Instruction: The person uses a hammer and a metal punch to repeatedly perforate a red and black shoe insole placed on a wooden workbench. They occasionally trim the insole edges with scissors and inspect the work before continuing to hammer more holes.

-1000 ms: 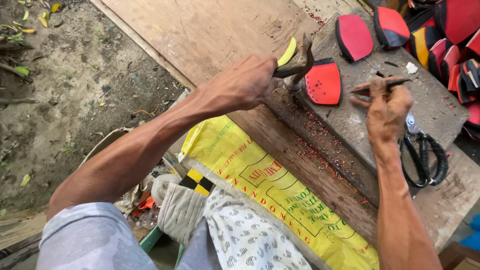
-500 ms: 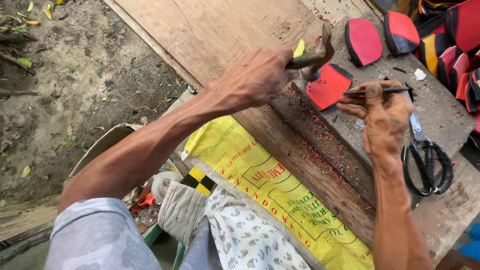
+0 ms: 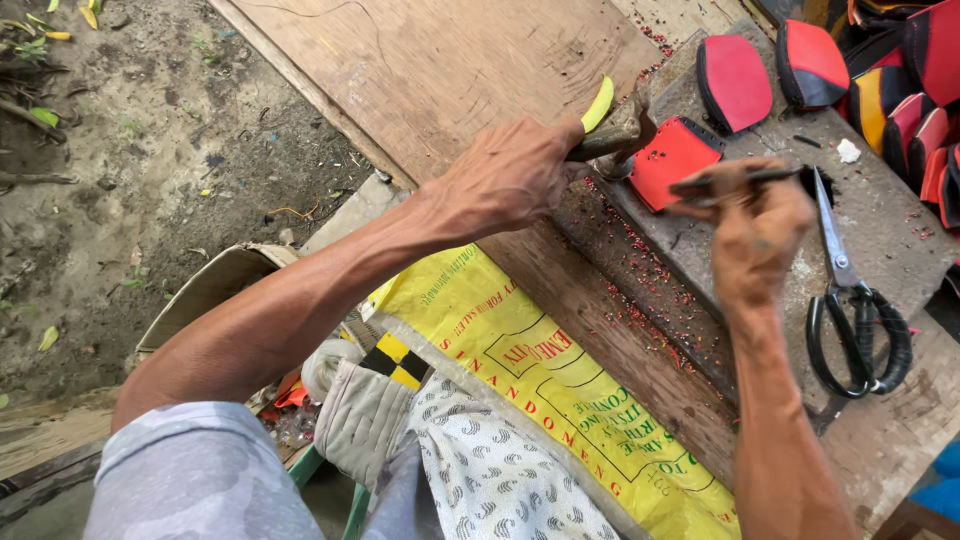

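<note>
My left hand (image 3: 510, 175) grips a worn hammer (image 3: 618, 132) with a yellow strip at its handle, its head just above the left edge of a red and black cut piece (image 3: 672, 160). That piece lies flat on a grey work board (image 3: 880, 215). My right hand (image 3: 755, 230) is blurred and pinches a thin dark punch tool (image 3: 735, 182) held level over the board, just right of the red piece.
Black-handled scissors (image 3: 850, 310) lie on the board by my right wrist. More red and black pieces (image 3: 735, 80) and a pile of them (image 3: 915, 90) sit at the top right. A yellow printed sack (image 3: 520, 370) covers my lap; bare earth (image 3: 120, 150) is on the left.
The hammer has come down from its raised position toward the red piece's left edge. My right hand with the punch tool has shifted slightly and is blurred.
</note>
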